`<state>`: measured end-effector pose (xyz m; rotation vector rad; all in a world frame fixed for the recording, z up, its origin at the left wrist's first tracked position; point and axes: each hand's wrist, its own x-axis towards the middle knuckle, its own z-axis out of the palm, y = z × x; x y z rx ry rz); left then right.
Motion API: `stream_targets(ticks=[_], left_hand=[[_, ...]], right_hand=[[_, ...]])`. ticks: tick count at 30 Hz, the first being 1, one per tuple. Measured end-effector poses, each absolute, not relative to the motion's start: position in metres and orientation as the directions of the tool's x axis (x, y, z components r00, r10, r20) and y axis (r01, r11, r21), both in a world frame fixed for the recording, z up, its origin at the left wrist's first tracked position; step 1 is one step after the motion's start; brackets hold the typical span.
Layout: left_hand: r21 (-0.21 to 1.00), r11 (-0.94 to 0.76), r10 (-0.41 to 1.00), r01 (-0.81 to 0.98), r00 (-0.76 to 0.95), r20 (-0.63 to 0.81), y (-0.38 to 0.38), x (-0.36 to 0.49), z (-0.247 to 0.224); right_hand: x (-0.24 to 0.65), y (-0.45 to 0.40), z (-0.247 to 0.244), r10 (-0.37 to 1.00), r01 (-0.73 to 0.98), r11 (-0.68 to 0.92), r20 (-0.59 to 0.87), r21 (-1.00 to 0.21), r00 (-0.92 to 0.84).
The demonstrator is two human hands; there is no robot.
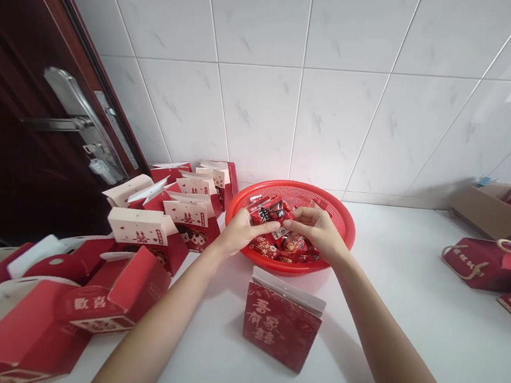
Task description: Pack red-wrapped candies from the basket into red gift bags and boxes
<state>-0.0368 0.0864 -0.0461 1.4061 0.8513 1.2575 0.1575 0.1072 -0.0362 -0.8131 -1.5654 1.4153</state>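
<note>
At the near left, open red boxes (27, 337) with white insides are crowded together on the white table (446, 345). In the near middle, a small dark red box (280, 325) is stood upright between the forearms; pale writing is printed on its front, and a pale strip is seen along its top. To the right, a dark red box with a cord handle (484, 263) is set well apart from the hands.

Farther in, a red packet (270, 211) is held over the red basket (348, 228): it is gripped by the closed fingers of the left hand (238, 233) and pinched at its right side by those of the right hand (318, 229). More packets (293, 246) are heaped in the basket below. To the left, pale-topped boxes (192, 215) are lined up in rows. At the far right, an open brown carton (495, 211) is placed near the tiled wall (329, 120).
</note>
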Motion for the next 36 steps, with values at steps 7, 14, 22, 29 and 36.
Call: stream_targets(ticks=[7, 14, 22, 29, 36], left_hand=[[0.955, -0.197, 0.968, -0.222, 0.110, 0.225, 0.087, -0.037, -0.047], [0.968, -0.180, 0.969, -0.177, 0.134, 0.205, 0.086, -0.038, -0.047], [0.971, -0.199, 0.962, -0.135, 0.161, 0.220, 0.088, -0.040, -0.051], [0.973, -0.159, 0.966, -0.169, 0.177, 0.189, 0.084, -0.038, -0.046], [0.971, -0.139, 0.966, -0.194, 0.187, 0.176, 0.082, -0.036, -0.044]], right_hand=[[0.197, 0.121, -0.025, 0.925, 0.121, 0.311, 0.271, -0.943, -0.265], [0.203, 0.136, -0.025, 0.839, 0.754, 0.427, -0.092, -0.499, -0.537], [0.176, 0.168, -0.030, 0.771, 0.880, 0.462, -0.439, -0.112, -0.461], [0.181, 0.175, -0.042, 0.827, 0.878, 0.477, -0.351, 0.023, -0.440], [0.177, 0.175, -0.052, 0.791, 0.848, 0.527, -0.335, -0.049, -0.511]])
